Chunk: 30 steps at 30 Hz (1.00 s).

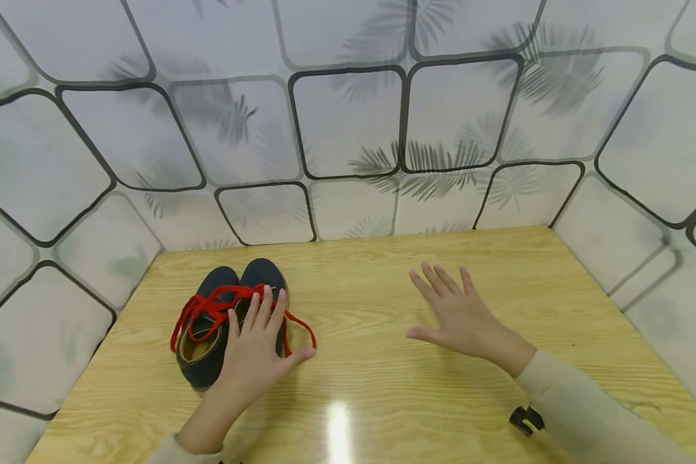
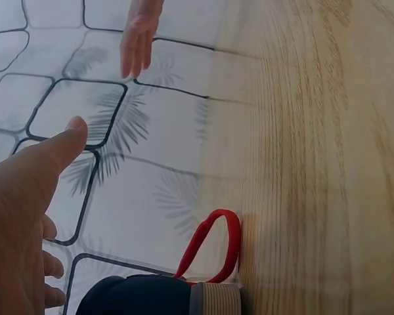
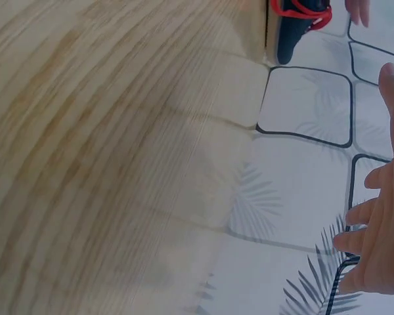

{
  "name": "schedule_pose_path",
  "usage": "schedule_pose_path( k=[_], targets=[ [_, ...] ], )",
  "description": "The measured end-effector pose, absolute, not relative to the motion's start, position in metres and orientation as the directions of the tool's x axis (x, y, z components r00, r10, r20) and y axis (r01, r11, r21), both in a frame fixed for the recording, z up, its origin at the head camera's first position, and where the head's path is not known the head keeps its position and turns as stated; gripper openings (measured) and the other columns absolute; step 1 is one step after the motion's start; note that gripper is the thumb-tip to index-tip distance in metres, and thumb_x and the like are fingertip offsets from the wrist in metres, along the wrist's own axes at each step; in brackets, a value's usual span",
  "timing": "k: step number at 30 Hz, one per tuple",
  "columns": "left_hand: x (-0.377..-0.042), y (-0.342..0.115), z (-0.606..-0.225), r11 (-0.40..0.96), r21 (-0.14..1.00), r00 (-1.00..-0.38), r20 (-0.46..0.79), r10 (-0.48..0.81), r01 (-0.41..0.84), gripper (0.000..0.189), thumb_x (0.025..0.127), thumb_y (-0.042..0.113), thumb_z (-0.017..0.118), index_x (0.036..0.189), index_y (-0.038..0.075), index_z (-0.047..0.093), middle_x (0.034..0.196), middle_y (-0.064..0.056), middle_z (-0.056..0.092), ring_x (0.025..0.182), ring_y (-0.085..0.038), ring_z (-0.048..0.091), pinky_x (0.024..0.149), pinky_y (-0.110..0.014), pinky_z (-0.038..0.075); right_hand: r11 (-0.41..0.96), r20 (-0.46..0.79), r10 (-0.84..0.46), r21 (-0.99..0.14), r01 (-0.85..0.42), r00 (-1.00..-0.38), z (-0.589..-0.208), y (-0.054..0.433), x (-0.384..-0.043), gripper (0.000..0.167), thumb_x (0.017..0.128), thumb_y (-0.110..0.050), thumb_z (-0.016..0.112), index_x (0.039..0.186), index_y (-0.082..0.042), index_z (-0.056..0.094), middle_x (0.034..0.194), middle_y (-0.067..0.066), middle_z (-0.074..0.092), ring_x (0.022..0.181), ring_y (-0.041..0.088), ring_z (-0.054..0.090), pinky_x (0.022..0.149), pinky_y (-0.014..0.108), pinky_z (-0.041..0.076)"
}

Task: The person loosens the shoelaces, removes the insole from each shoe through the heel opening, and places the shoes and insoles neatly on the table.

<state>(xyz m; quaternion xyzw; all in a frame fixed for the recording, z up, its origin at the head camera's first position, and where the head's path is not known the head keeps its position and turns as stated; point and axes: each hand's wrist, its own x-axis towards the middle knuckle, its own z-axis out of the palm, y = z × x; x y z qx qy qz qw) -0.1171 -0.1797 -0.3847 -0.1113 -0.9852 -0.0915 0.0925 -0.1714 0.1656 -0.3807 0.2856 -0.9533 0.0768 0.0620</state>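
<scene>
A pair of dark navy shoes [image 1: 209, 353] with red laces [image 1: 211, 306] stands at the left of the wooden table, toes toward the back wall. My left hand [image 1: 255, 354] hovers over the right-hand shoe and hides part of it; its fingers are spread and hold nothing. In the left wrist view, a shoe [image 2: 138, 295] and a red lace loop [image 2: 233, 246] show below that hand. Over the table's right half, my right hand [image 1: 461, 322] is held with fingers spread, apart from any object. The right wrist view shows a shoe [image 3: 290, 33] beyond it.
The light wooden table [image 1: 359, 309] meets patterned white walls [image 1: 348, 122] at the back and both sides. A small black object with a yellow mark [image 1: 526, 421] lies by the right forearm. Light glares off the table near its front.
</scene>
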Motion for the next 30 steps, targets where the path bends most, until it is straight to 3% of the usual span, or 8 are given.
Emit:
schedule_pose_path(
  k=[6, 12, 18, 24, 27, 30],
  targets=[
    [-0.114, -0.184, -0.383, 0.952, 0.231, -0.969, 0.194, 0.155, 0.199, 0.101, 0.079, 0.067, 0.057, 0.152, 0.014, 0.012, 0.157, -0.017, 0.011, 0.143, -0.038, 0.011, 0.109, -0.066, 0.006, 0.813, 0.165, -0.54, -0.152, -0.563, -0.825, -0.38, 0.158, -0.173, 0.093, 0.085, -0.066, 0.05, 0.152, -0.01, 0.017, 0.156, 0.016, 0.016, 0.142, 0.036, 0.018, 0.11, 0.065, 0.004],
    [-0.108, -0.19, -0.375, 0.923, 0.35, -0.979, 0.178, 0.103, 0.161, 0.095, 0.083, 0.059, 0.059, 0.152, 0.011, 0.014, 0.157, -0.017, 0.013, 0.14, -0.041, 0.019, 0.11, -0.063, 0.015, 0.764, 0.164, -0.537, -0.323, -0.559, -0.828, -0.374, 0.147, -0.175, 0.091, 0.086, -0.062, 0.052, 0.152, -0.011, 0.016, 0.156, 0.015, 0.017, 0.142, 0.035, 0.02, 0.11, 0.064, 0.005],
    [-0.103, -0.2, -0.375, 0.882, 0.455, -0.986, 0.158, 0.056, 0.123, 0.093, 0.086, 0.055, 0.059, 0.152, 0.01, 0.012, 0.157, -0.015, 0.011, 0.139, -0.041, 0.02, 0.106, -0.062, 0.025, 0.728, 0.143, -0.543, -0.411, -0.549, -0.827, -0.373, 0.133, -0.175, 0.087, 0.089, -0.06, 0.05, 0.152, -0.012, 0.015, 0.157, 0.011, 0.016, 0.142, 0.029, 0.021, 0.113, 0.061, 0.007],
    [-0.091, -0.216, -0.38, 0.774, 0.63, -0.995, 0.098, -0.006, 0.057, 0.093, 0.085, 0.048, 0.065, 0.153, 0.015, 0.009, 0.157, -0.014, 0.01, 0.141, -0.04, 0.017, 0.102, -0.067, 0.025, 0.7, 0.14, -0.515, -0.5, -0.51, -0.845, -0.373, 0.119, -0.17, 0.083, 0.091, -0.057, 0.049, 0.15, -0.008, 0.02, 0.153, 0.017, 0.024, 0.137, 0.033, 0.031, 0.11, 0.058, 0.024],
    [-0.089, -0.221, -0.38, 0.747, 0.663, -0.995, 0.094, -0.026, 0.043, 0.092, 0.085, 0.046, 0.066, 0.152, 0.014, 0.014, 0.156, -0.017, 0.014, 0.14, -0.041, 0.017, 0.103, -0.068, 0.023, 0.665, 0.099, -0.502, -0.592, -0.457, -0.859, -0.371, 0.114, -0.168, 0.08, 0.092, -0.053, 0.05, 0.15, -0.006, 0.02, 0.152, 0.018, 0.026, 0.13, 0.037, 0.041, 0.105, 0.058, 0.032],
    [-0.088, -0.222, -0.378, 0.73, 0.683, -0.995, 0.089, -0.053, 0.022, 0.088, 0.086, 0.044, 0.066, 0.152, 0.012, 0.017, 0.154, -0.021, 0.019, 0.139, -0.042, 0.022, 0.102, -0.064, 0.031, 0.628, 0.034, -0.484, -0.682, -0.374, -0.874, -0.37, 0.109, -0.167, 0.079, 0.092, -0.052, 0.051, 0.15, -0.007, 0.021, 0.152, 0.016, 0.028, 0.128, 0.038, 0.043, 0.102, 0.056, 0.037]
  ],
)
